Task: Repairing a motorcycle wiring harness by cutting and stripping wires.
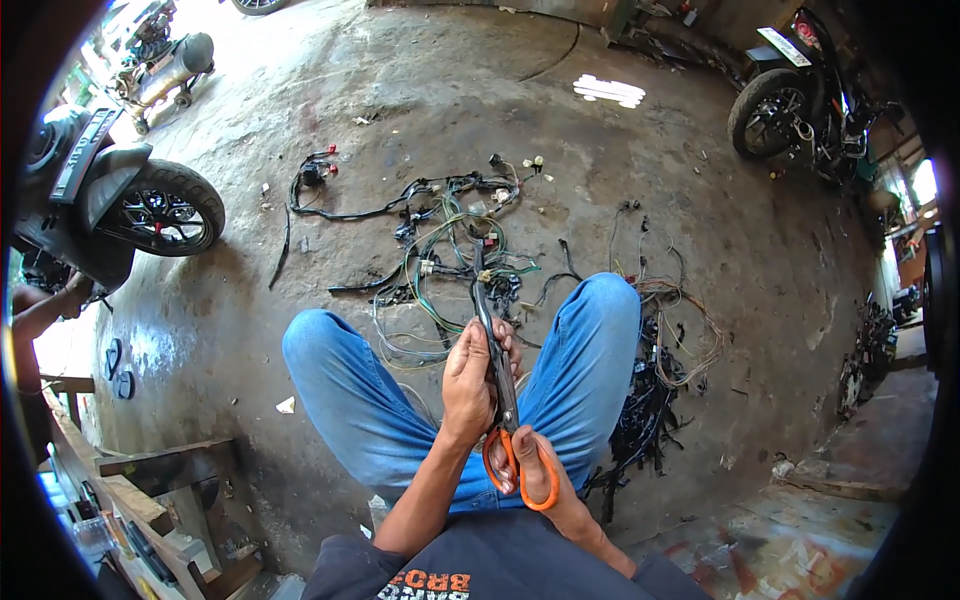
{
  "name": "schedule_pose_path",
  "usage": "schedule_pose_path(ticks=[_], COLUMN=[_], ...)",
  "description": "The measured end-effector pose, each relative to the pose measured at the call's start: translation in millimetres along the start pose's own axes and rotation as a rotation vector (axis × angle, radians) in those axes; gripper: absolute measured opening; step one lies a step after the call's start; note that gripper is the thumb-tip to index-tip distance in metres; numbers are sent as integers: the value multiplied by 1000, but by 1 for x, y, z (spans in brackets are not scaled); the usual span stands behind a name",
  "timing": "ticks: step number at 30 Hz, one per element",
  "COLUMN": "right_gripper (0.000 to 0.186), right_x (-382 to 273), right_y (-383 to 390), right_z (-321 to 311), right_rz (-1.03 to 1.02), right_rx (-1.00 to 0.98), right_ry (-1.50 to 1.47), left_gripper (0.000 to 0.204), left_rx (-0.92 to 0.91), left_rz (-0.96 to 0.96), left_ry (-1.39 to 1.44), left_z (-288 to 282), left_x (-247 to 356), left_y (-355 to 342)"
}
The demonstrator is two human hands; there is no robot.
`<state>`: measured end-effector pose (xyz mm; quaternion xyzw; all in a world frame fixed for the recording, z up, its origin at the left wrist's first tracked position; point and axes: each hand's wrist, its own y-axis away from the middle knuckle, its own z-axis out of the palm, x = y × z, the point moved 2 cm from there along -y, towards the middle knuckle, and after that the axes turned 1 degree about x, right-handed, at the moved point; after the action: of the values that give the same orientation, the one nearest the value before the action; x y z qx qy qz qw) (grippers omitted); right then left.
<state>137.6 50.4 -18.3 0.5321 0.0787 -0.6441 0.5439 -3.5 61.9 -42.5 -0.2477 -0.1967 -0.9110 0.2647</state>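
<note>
Between my knees, my left hand point(468, 388) is closed around a black-wrapped wiring harness point(484, 300). Its upper end reaches into the wires on the floor. Through the orange handle loops of a pair of scissors point(510, 412) go the fingers of my right hand point(556, 482). The blades point away from me, along the harness and beside my left fingers. Whether they touch the harness, I cannot tell. Spread on the concrete ahead is a tangle of wires point(432, 245), green, white and black, with several connectors.
Right of my knee lie a black wire heap point(652, 405) and a loose brown wire coil point(710, 350). Motorcycles stand at left point(165, 208) and far right point(770, 112). Slippers point(122, 384) lie near a wooden bench point(150, 505). Another person's arm point(45, 310) shows at the left edge.
</note>
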Motion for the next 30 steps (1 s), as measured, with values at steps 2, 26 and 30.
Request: schedule_pose_path(ticks=[2,26,30], right_gripper=[62,67,65], right_x=[-4,-5,-11], right_y=[0,-16,-16], right_z=[-1,-27,-24], right_rz=[-56,-78,-108], right_rx=[17,144,161], right_ry=[89,208,182], left_gripper=[31,36,30], left_rx=[-17,24,-15], left_rz=[32,226,263], left_ry=[-39,-633,-866], left_z=[-4,-15,-18], left_x=[0,-22,-26], left_y=[-1,1,4])
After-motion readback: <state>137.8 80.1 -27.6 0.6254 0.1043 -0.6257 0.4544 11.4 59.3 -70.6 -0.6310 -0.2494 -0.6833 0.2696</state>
